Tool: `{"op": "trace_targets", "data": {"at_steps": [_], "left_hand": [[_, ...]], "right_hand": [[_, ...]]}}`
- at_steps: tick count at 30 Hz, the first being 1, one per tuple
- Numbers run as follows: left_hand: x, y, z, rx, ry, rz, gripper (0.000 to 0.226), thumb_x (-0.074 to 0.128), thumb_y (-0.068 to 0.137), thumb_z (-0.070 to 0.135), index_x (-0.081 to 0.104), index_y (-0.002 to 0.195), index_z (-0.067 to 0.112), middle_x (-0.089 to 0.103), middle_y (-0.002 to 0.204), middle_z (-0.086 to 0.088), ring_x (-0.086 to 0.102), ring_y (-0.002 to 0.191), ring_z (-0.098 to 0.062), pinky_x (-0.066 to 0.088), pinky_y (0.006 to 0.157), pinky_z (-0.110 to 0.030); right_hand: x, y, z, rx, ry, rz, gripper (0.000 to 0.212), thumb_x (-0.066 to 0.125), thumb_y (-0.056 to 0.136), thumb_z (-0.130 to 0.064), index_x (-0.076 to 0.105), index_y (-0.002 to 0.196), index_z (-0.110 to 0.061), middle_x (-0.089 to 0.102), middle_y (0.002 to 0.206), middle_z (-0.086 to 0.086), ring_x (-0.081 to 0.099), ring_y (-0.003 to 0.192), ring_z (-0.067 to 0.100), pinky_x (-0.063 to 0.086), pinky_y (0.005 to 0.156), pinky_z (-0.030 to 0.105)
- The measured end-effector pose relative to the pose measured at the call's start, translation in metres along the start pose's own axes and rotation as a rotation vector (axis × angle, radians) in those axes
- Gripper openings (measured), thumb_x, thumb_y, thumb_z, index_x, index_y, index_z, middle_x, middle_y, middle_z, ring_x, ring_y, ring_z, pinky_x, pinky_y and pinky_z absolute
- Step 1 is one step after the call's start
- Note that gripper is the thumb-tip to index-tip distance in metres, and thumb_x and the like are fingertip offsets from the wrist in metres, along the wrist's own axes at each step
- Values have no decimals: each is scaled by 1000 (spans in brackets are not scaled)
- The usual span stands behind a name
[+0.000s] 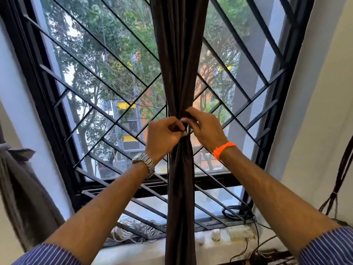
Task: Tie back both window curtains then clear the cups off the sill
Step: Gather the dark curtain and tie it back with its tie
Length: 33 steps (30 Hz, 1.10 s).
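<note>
Hands are held close together at the narrowest part of a dark brown curtain, which is gathered into 1 bundle at the middle of the window. The fabric is pinched by the curled fingers of the left hand, on whose wrist a metal watch is worn. The right hand, marked by an orange wristband, is curled over the same spot from the other side. Whether a tie is held cannot be told. Behind the curtain, a black grille is seen. On the white sill, right of the curtain, 2 small white cups are set, blurred. A grey curtain hangs at the left edge.
</note>
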State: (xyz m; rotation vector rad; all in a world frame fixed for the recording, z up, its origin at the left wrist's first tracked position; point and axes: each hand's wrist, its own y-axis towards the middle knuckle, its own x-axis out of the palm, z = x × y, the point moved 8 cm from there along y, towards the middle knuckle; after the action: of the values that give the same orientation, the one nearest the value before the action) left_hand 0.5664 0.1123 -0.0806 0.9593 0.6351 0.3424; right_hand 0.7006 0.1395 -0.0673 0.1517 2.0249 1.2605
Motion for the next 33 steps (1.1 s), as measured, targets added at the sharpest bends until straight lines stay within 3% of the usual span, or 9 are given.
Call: {"op": "trace_targets", "data": {"at_steps": [5, 11, 15, 18, 20, 23, 26, 29, 33], "left_hand": [[-7, -9, -9, -107, -82, 91, 29, 89, 61, 24, 79, 88, 18, 76, 81, 5, 71, 74, -2, 56, 75, -21], [-13, -18, -16, -223, -101, 209, 26, 89, 61, 28, 79, 83, 20, 75, 75, 6, 68, 69, 2, 56, 70, -21], [-12, -19, -6, -106, 17, 179, 13, 83, 71, 23, 79, 83, 18, 76, 76, 3, 71, 68, -8, 56, 64, -33], [-12, -21, -4, -40, 58, 159, 11, 82, 72, 16, 78, 82, 15, 76, 78, 2, 71, 68, -12, 56, 62, -31], [-11, -18, -4, -21, 48, 147, 11, 82, 71, 12, 79, 82, 13, 77, 80, 0, 72, 71, -12, 57, 66, -29], [-8, -14, -4, 13, 61, 115, 12, 81, 71, 7, 79, 82, 11, 77, 81, -3, 73, 73, -14, 58, 70, -27], [-9, -10, -8, 19, 47, 97, 16, 77, 71, 0, 79, 82, 10, 77, 82, -3, 73, 74, -14, 58, 71, -27], [-15, -6, -13, 28, 40, 102, 17, 77, 70, -2, 79, 81, 10, 77, 83, -3, 72, 73, -13, 55, 74, -20], [-17, 1, -15, 66, 46, 63, 17, 77, 70, -2, 79, 82, 10, 77, 84, -2, 71, 73, -9, 53, 75, -12]], "right_hand": [[13, 12, -7, 1, 16, -86, 16, 47, 93, -33, 53, 105, -25, 72, 86, 7, 68, 78, 28, 53, 65, 42], [18, 22, -9, 39, -12, -100, 13, 57, 93, -29, 58, 101, -19, 69, 79, 6, 63, 72, 28, 50, 62, 40], [18, 21, 0, 205, 87, -99, 24, 68, 86, -28, 53, 99, -16, 60, 62, -1, 58, 61, 20, 46, 60, 35], [14, 17, 15, 393, 197, -5, 35, 82, 71, -29, 54, 84, -15, 58, 56, -2, 55, 50, 12, 45, 54, 27], [11, 15, 19, 446, 143, 52, 32, 86, 63, -34, 61, 71, -16, 63, 57, -1, 61, 53, 12, 51, 57, 30], [12, 12, 10, 402, 68, 72, 20, 81, 68, -35, 68, 67, -21, 67, 61, -4, 66, 63, 12, 56, 67, 32], [18, 3, -3, 276, 28, 51, 8, 68, 83, -22, 74, 84, -17, 73, 82, 3, 68, 77, 20, 54, 72, 33], [28, -7, -9, 144, -18, -75, 31, 55, 81, -11, 71, 106, -13, 56, 104, 8, 59, 89, 25, 44, 71, 28], [30, -4, -14, 55, -234, -203, 36, 61, 74, -27, 67, 110, -21, 44, 101, 3, 45, 96, 26, 51, 71, 42]]}}
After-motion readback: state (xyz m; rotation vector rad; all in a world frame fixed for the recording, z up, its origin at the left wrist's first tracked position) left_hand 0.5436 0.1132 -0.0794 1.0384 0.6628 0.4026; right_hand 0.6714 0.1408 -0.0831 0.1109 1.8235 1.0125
